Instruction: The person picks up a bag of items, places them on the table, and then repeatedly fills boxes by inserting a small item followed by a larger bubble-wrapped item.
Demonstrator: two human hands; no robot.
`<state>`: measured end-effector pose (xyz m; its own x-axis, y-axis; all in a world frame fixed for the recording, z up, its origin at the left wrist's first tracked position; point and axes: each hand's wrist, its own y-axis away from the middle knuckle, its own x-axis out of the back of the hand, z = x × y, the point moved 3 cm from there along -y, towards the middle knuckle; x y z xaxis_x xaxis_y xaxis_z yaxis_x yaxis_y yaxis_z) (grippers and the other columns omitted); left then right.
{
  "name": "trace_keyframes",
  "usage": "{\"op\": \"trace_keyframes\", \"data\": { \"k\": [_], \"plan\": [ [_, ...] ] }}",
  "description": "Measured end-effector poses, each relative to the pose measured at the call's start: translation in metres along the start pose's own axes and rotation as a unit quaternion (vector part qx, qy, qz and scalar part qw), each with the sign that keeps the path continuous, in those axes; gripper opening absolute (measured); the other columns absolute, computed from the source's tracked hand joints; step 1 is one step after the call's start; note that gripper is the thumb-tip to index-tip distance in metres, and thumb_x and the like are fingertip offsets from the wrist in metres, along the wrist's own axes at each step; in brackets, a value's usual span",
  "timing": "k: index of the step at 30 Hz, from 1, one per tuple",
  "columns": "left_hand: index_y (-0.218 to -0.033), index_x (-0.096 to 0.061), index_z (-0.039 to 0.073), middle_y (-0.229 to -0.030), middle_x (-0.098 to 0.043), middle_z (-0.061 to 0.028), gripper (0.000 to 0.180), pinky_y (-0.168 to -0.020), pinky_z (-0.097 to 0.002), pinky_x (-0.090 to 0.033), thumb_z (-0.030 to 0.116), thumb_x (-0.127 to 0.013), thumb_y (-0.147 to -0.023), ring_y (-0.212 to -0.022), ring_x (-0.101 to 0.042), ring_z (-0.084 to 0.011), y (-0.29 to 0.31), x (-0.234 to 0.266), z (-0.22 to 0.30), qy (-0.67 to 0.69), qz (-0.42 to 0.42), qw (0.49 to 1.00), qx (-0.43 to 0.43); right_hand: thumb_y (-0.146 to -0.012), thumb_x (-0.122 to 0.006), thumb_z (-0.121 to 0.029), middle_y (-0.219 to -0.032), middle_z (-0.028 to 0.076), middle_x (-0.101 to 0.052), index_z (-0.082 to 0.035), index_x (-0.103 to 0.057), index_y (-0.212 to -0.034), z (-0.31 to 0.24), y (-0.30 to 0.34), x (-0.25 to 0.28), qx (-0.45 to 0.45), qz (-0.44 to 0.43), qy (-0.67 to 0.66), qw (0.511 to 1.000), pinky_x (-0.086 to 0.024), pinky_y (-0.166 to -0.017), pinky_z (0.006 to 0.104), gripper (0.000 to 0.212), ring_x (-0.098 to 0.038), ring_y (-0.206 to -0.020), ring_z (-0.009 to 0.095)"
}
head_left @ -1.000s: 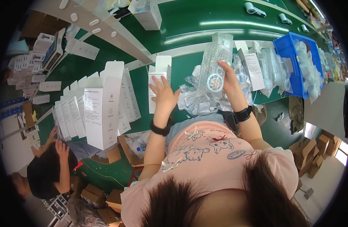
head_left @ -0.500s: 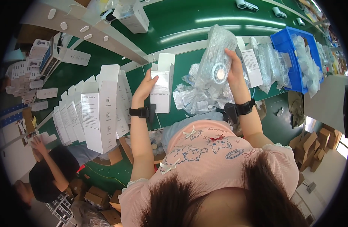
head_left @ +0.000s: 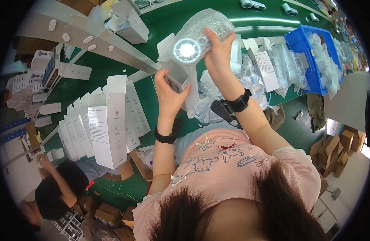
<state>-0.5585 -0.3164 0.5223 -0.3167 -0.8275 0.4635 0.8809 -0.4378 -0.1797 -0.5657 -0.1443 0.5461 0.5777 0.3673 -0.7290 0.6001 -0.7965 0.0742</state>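
At upper centre, the right hand (head_left: pixel 218 50) curls round the bubble-wrapped device (head_left: pixel 195 30), which overlaps the white box (head_left: pixel 177 74) gripped by the half-open left hand (head_left: pixel 170 96). Aligning both squarely would likely avoid snags.

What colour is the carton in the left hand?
The carton is white, best seen in the head view.

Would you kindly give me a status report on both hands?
Left hand gripping the white box, flap up. Right hand holding the bubble-wrapped item. Item hides part of the box from view; contact between them unclear.
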Motion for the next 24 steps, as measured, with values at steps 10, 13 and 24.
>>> {"op": "trace_keyframes", "data": {
  "k": [10, 13, 24],
  "plan": [
    [-0.102, -0.024, 0.008, -0.123, -0.033, -0.0243, 0.069, -0.091, -0.0424, -0.033, 0.004, -0.076, -0.056, -0.108, -0.042, -0.0363, -0.024, -0.009, -0.001, 0.023, 0.153, 0.978, -0.142, -0.074, -0.064, -0.01, -0.118, 0.012, -0.04, -0.005, -0.047, -0.112, -0.017, 0.026, -0.017, 0.371, -0.375, 0.594, 0.607, -0.037, -0.089, 0.0363, 0.042, -0.042, -0.11, 0.029],
    [-0.101, -0.024, 0.008, -0.125, -0.031, -0.0267, 0.067, -0.093, -0.0411, -0.032, 0.004, -0.076, -0.058, -0.111, -0.04, -0.0374, -0.025, -0.01, -0.04, 0.016, 0.112, 0.984, -0.137, -0.072, -0.063, -0.017, -0.115, 0.015, -0.045, -0.005, -0.051, -0.11, -0.013, 0.006, 0.026, 0.244, -0.32, 0.468, 0.787, -0.036, -0.089, 0.0415, 0.042, -0.044, -0.109, 0.032],
    [-0.097, -0.048, 0.004, -0.128, -0.034, -0.0202, 0.041, -0.089, -0.0349, -0.037, 0.008, -0.072, -0.064, -0.11, -0.044, -0.0323, -0.008, 0.015, -0.017, -0.013, 0.073, 0.994, -0.081, -0.064, -0.069, -0.011, -0.096, 0.011, -0.053, -0.005, -0.058, -0.097, 0.04, 0.001, 0.124, -0.028, -0.468, 0.742, 0.48, -0.044, -0.077, 0.0355, 0.036, -0.053, -0.089, 0.029]
  ]
}}
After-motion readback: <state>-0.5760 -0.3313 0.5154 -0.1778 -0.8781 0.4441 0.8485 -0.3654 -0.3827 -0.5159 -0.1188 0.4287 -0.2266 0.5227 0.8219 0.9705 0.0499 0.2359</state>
